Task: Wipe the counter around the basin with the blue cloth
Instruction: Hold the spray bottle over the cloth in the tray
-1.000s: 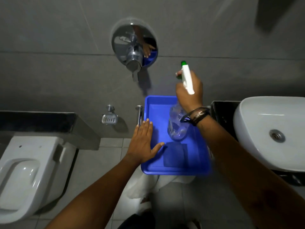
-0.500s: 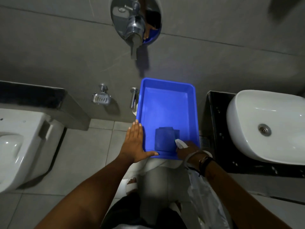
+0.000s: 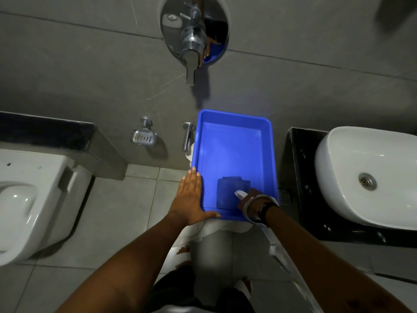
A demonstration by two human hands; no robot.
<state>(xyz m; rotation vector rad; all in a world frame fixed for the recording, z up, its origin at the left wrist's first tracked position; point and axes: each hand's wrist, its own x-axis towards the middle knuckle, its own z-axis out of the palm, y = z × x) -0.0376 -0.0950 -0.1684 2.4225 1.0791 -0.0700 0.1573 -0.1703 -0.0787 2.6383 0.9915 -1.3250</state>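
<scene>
A folded blue cloth (image 3: 226, 193) lies in the near part of a blue plastic tray (image 3: 234, 123). My left hand (image 3: 190, 197) lies flat against the tray's left rim, with the thumb along the near rim. At the tray's near right corner, my right hand (image 3: 251, 196) grips a spray bottle (image 3: 239, 193); its white head touches the cloth's right edge and its clear body runs back under my forearm. The white basin (image 3: 361, 154) sits on the black counter (image 3: 297, 168) to the right of the tray.
A white toilet (image 3: 33, 199) stands at the left under a dark ledge. On the grey wall are a chrome mixer tap (image 3: 191, 39), a soap dish (image 3: 144, 136) and a small chrome tap (image 3: 187, 138). Grey floor tiles lie below.
My right hand brought the spray bottle down from above the tray to its near right corner, next to the cloth. The left hand stayed on the tray's left rim.
</scene>
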